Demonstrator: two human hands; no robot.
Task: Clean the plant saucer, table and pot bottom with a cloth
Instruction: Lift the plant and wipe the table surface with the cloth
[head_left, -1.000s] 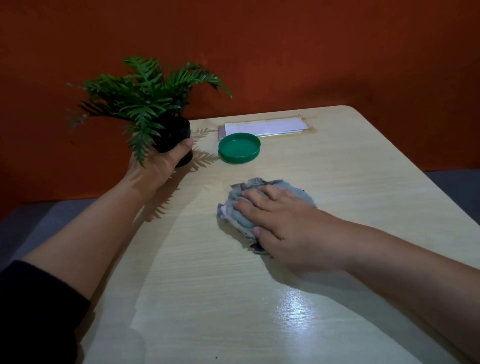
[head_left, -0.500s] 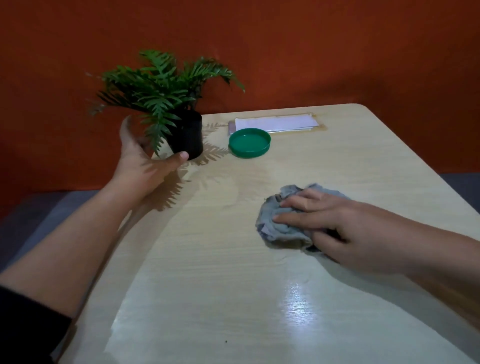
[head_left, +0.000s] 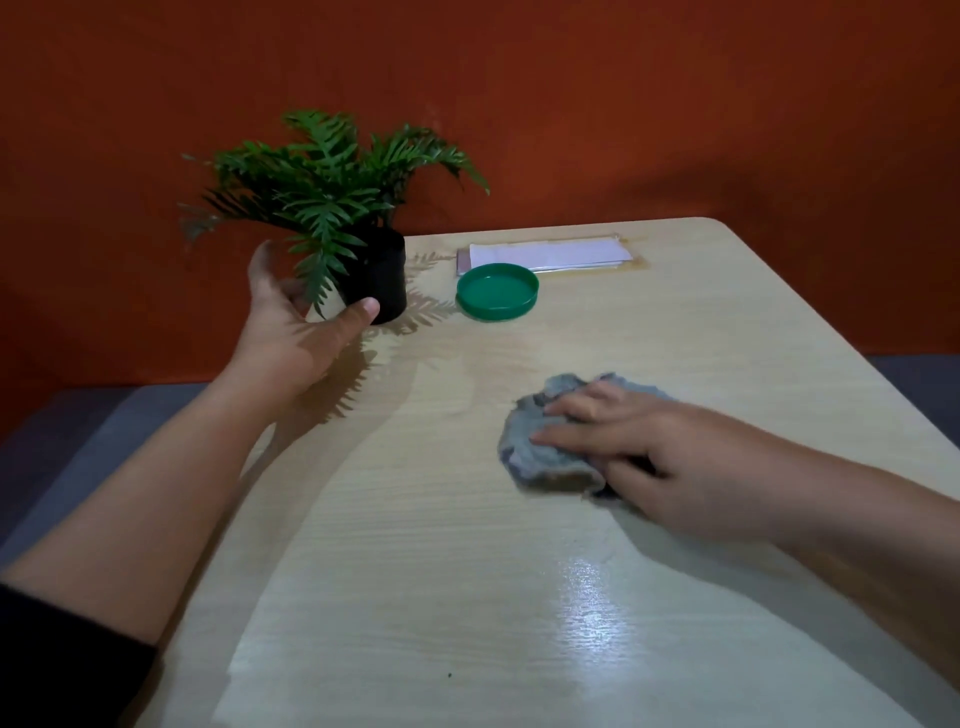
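Observation:
A small black pot (head_left: 383, 275) with a green fern (head_left: 322, 192) stands upright at the table's back left corner. My left hand (head_left: 296, 332) curves loosely around the pot's left side with fingers spread, and its thumb tip is at the pot's base. The round green saucer (head_left: 497, 291) lies just right of the pot, nothing on it. My right hand (head_left: 649, 457) presses down on a crumpled grey cloth (head_left: 540, 457) in the middle right of the light wood table (head_left: 441, 571), fingers over the cloth and thumb at its near edge.
A flat white paper packet (head_left: 545, 255) lies at the table's back edge behind the saucer. An orange wall rises right behind the table. The table's left edge runs close under my left forearm. A glossy light patch shows on the near tabletop.
My left hand set the pot down at the back left and opened off it. My right hand slid the cloth to the right across the table.

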